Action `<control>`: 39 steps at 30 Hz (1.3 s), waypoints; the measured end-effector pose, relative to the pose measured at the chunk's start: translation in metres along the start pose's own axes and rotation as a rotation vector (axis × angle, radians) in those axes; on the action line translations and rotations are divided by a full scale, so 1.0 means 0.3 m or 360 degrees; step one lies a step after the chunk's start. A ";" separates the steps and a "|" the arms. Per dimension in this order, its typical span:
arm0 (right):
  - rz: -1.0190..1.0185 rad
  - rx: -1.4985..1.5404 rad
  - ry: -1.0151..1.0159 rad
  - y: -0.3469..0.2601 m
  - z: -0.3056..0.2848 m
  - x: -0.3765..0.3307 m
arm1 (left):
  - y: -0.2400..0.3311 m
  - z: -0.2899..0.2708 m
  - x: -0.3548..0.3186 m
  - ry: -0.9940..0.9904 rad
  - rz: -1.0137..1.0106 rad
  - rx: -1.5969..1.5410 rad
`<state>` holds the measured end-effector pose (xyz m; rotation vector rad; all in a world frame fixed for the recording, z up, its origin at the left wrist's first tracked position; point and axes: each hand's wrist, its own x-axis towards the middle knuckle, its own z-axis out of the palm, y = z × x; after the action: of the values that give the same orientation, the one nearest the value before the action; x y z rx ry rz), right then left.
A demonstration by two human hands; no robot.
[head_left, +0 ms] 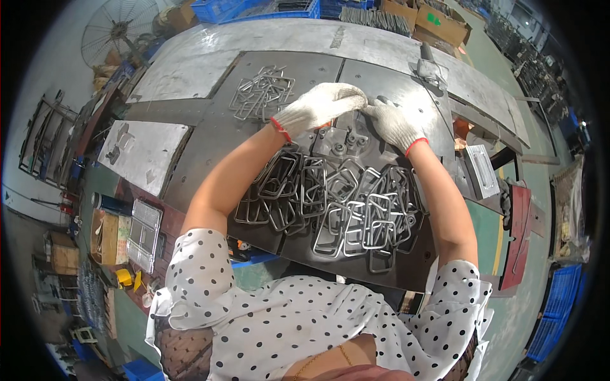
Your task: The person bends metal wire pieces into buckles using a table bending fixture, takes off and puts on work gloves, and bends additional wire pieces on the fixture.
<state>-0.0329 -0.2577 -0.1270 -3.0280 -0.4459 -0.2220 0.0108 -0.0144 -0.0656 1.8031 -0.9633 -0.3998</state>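
Note:
Both hands wear white knitted gloves with red cuffs and meet over the far middle of the dark metal table. My left hand [323,105] is closed, its fingertips pinched close to the right hand's; what they hold is hidden. Beside it, my right hand [395,123] has its fingers pressed together, and I cannot make out anything in them. Just under the hands is a metal fixture [343,141] with round bolt heads. Nearer me lies a heap of bent metal rod frames [314,190]. A smaller pile of lighter rod frames [262,95] lies left of my left hand.
A grey metal tool or clamp [432,68] stands at the table's far right. A pale plate [143,155] lies at the left, with a clear tray [145,235] nearer me. Blue crates [254,9] and cardboard boxes [440,25] stand behind the table. A fan [119,28] stands far left.

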 end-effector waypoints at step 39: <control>0.0052 0.0112 -0.0012 -0.025 -0.036 -0.022 | -0.155 -0.435 -0.090 0.0275 -0.0717 0.1887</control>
<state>-0.0427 -0.2534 -0.1170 -2.9656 -0.3955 -0.1889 0.0989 0.0954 -0.0544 3.0874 -0.6768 0.1329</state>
